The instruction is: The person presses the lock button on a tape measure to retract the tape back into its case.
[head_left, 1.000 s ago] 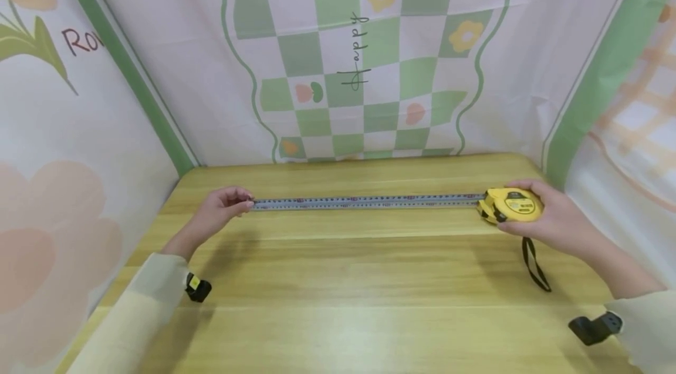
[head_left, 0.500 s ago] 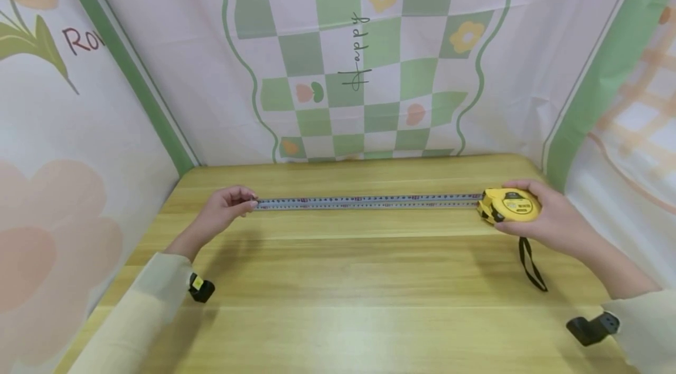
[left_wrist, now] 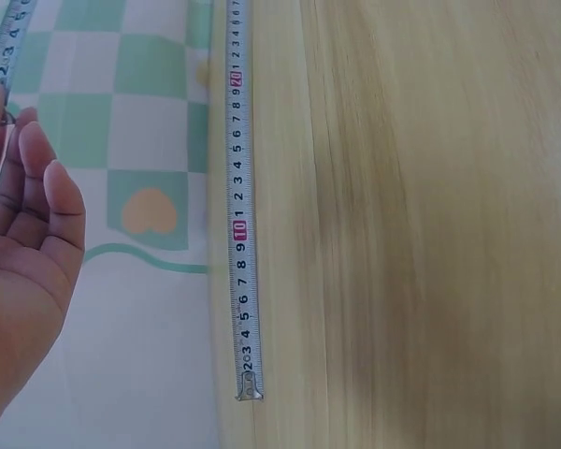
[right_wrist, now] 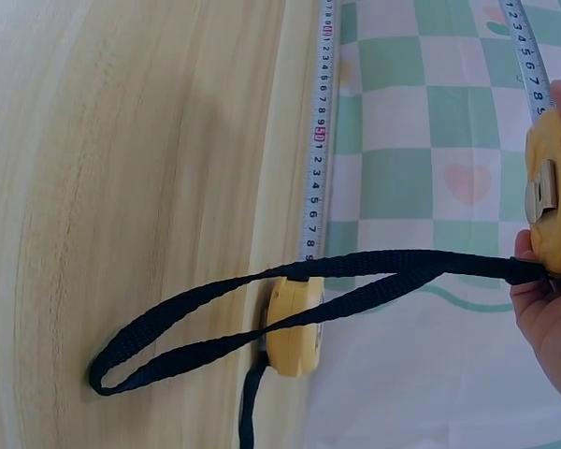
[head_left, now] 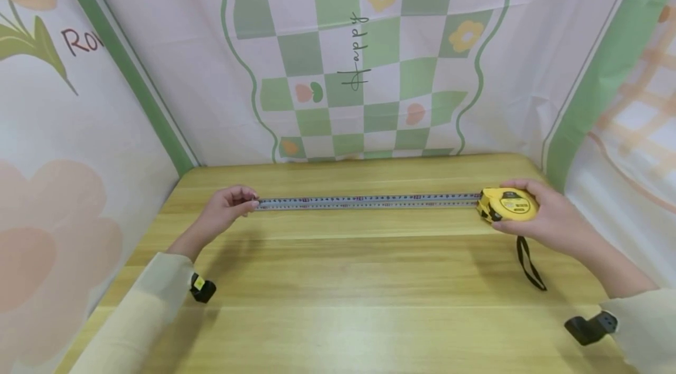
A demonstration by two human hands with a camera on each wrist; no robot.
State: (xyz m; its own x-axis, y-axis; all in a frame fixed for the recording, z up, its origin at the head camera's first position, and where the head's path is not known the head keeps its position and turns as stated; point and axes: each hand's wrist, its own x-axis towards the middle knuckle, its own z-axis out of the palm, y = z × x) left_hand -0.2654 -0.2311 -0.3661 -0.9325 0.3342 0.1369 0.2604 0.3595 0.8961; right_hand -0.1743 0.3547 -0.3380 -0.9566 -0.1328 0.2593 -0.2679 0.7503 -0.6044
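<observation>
My right hand (head_left: 554,215) grips the yellow case of a tape measure (head_left: 512,204), whose black wrist strap (head_left: 530,265) hangs down. My left hand (head_left: 224,209) pinches the free end of its pulled-out blade (left_wrist: 7,47) between thumb and fingers. The blade stretches straight between both hands, above the table. Just below it, a second tape measure (right_wrist: 294,327) lies on the table with its own blade (left_wrist: 240,187) out, running parallel. The metal hook (left_wrist: 249,385) of that lower blade shows in the left wrist view. From the head, the upper case largely covers the lower one.
Both tapes lie along the back part of the wooden table (head_left: 338,280). Patterned green and white cloth (head_left: 380,68) rises behind the table, with printed cloth on the left (head_left: 53,186) and right (head_left: 628,186). Black wrist cameras sit at both cuffs.
My right hand and the held case have shifted slightly left. My left hand has moved a little right with the blade's end, and the held case now covers more of the lower one.
</observation>
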